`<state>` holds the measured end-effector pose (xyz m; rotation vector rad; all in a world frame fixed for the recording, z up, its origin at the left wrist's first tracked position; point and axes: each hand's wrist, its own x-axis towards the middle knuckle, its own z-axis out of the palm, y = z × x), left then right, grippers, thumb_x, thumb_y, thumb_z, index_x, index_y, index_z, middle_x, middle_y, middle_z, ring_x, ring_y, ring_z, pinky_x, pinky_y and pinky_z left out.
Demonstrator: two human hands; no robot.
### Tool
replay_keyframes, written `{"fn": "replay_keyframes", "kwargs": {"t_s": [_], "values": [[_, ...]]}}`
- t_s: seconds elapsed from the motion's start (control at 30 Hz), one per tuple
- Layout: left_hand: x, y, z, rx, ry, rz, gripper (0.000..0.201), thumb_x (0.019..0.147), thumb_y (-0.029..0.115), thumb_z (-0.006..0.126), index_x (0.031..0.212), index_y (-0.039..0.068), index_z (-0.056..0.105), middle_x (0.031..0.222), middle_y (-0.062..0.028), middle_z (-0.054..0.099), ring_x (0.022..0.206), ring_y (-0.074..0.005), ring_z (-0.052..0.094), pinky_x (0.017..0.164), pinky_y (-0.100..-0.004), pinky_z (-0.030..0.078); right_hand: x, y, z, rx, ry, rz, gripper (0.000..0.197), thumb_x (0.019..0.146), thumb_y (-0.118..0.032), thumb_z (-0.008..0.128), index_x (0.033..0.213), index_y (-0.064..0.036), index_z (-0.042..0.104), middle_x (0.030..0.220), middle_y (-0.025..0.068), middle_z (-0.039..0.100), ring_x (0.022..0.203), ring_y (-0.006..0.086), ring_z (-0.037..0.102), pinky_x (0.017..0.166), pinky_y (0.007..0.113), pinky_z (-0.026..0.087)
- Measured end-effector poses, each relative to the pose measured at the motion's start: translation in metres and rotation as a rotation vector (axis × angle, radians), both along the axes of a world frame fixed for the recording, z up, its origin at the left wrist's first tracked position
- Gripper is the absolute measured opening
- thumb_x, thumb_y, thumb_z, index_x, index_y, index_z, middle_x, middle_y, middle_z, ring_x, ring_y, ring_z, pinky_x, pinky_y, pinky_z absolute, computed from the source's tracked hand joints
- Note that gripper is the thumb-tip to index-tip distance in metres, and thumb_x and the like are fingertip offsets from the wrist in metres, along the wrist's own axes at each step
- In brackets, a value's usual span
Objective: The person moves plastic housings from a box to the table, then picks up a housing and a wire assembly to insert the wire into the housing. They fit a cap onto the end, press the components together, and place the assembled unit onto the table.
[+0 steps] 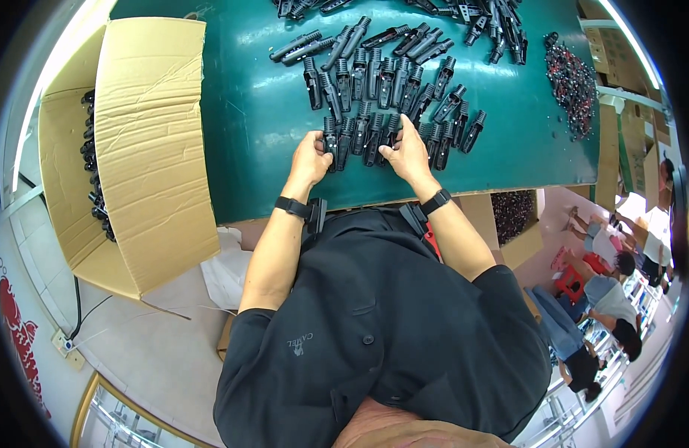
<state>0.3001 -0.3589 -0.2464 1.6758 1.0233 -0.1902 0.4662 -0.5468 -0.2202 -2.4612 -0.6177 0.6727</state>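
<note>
Black plastic parts with ribbed, threaded-looking ends point(359, 133) lie side by side in a near row on the green tabletop point(262, 134). At the row's left end my left hand point(308, 160) is closed about the outermost black part point(330, 138), thumb near its lower end. Farther right, the thumb and fingers of my right hand point(409, 155) close around another black part point(392, 131) in the same row. Several similar parts point(434, 142) continue beyond that hand. Its grip partly hides the pieces beneath it.
More black parts point(374, 75) lie in rows and piles farther back. Small dark and red pieces point(570, 86) are heaped at the far right. An open cardboard box point(150, 142) stands left; another box point(520, 246) sits below the table's right front edge. Other people point(602, 299) are off right.
</note>
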Motion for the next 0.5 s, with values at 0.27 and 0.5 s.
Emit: {"fn": "replay_keyframes", "kwargs": {"t_s": [0.27, 0.5], "values": [[-0.002, -0.009, 0.012, -0.305, -0.231, 0.172, 0.062, 0.082, -0.004, 0.073, 0.140, -0.004, 0.050, 0.124, -0.0114, 0.063, 0.108, -0.0203, 0.066, 0.098, -0.0354, 0.054, -0.015, 0.016, -0.013, 0.139, 0.468, -0.140, 0.079, 0.078, -0.006, 0.085, 0.148, 0.0029, 0.049, 0.125, 0.0139, 0.065, 0.105, 0.0219, 0.068, 0.093, 0.035, 0.056], [0.011, -0.012, 0.021, -0.583, -0.325, 0.319, 0.060, 0.086, 0.003, 0.075, 0.140, -0.002, 0.050, 0.127, -0.0128, 0.066, 0.112, -0.0204, 0.067, 0.098, -0.0347, 0.056, -0.026, 0.041, -0.012, 0.441, 0.631, -0.223, 0.052, 0.082, -0.003, 0.081, 0.130, 0.0037, 0.060, 0.116, 0.0090, 0.070, 0.104, 0.0176, 0.067, 0.093, 0.033, 0.055]]}}
